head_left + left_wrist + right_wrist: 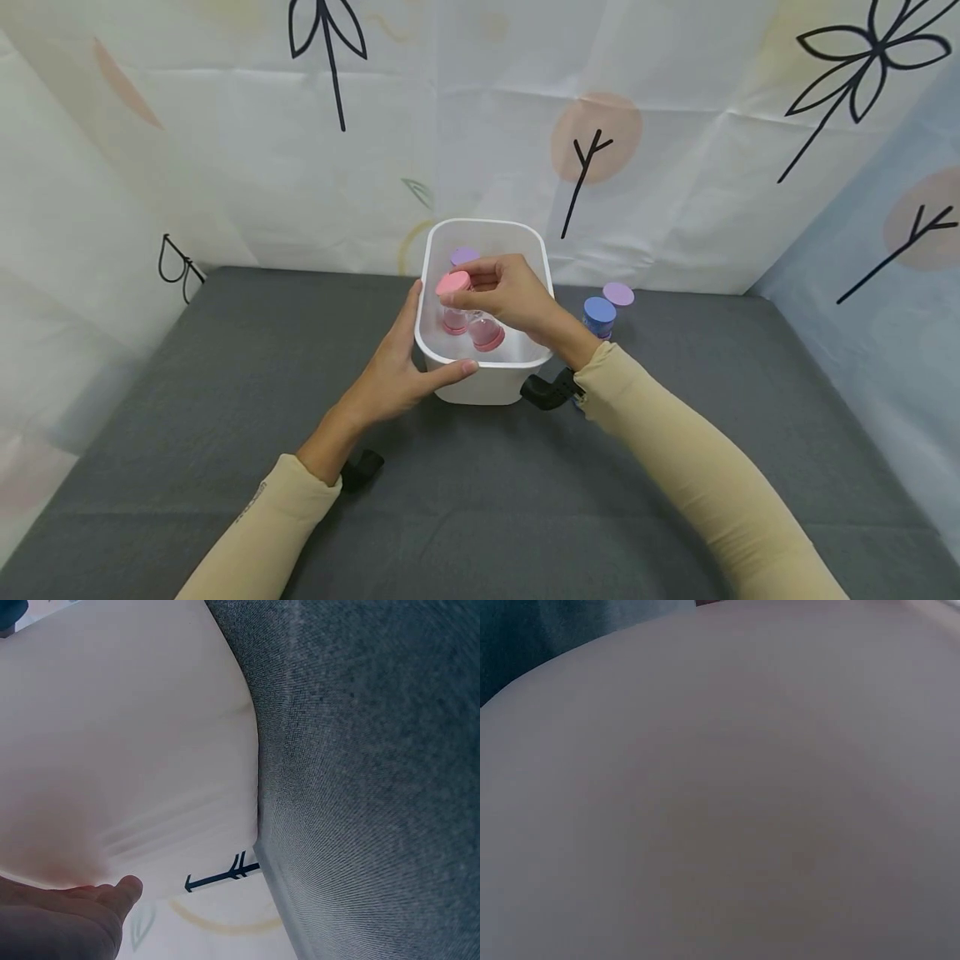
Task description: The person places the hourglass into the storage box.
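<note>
A jar with a blue lid [599, 315] stands to the right of the fingers [483, 268]. A purple-lid jar [618, 294] is just behind it. A gray cloth [480, 500] lies below. A sheet with drawn plants [225, 150] hangs far behind.

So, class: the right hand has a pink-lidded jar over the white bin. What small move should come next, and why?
Probably lower the pink-lidded jar straight down and let go. The right hand grips it by the lid inside the white bin, beside another pink-lidded jar, while the left hand braces the bin's wall.
</note>
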The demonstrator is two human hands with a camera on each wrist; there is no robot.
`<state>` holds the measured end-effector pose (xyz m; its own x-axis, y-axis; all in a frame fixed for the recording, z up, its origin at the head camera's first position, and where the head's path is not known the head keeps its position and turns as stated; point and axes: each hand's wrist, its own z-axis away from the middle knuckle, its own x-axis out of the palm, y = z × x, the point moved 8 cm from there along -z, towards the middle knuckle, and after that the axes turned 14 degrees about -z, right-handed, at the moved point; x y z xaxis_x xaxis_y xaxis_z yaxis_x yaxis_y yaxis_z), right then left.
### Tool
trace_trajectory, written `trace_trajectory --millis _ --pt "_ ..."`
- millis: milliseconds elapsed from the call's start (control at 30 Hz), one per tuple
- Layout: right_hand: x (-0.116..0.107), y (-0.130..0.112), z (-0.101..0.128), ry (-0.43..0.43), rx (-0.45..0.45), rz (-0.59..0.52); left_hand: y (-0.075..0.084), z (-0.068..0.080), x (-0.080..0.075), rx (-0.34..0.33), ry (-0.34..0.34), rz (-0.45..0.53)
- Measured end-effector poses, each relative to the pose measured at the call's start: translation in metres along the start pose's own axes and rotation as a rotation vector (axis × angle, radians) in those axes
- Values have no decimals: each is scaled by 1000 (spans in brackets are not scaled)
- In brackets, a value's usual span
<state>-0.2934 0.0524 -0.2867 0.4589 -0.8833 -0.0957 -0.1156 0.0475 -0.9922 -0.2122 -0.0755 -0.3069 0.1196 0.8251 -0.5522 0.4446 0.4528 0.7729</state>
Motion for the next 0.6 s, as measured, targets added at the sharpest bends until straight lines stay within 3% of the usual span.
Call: trace_trajectory --millis 67,233,600 --pt "2 2 -1 1 19 20 8 2 -2 -21 -11 -2" --pt "5 9 -5 -27 52 98 9 2 -3 -3 0 8" --pt "6 14 -6 -53 73 392 8 1 -1 3 -6 20"
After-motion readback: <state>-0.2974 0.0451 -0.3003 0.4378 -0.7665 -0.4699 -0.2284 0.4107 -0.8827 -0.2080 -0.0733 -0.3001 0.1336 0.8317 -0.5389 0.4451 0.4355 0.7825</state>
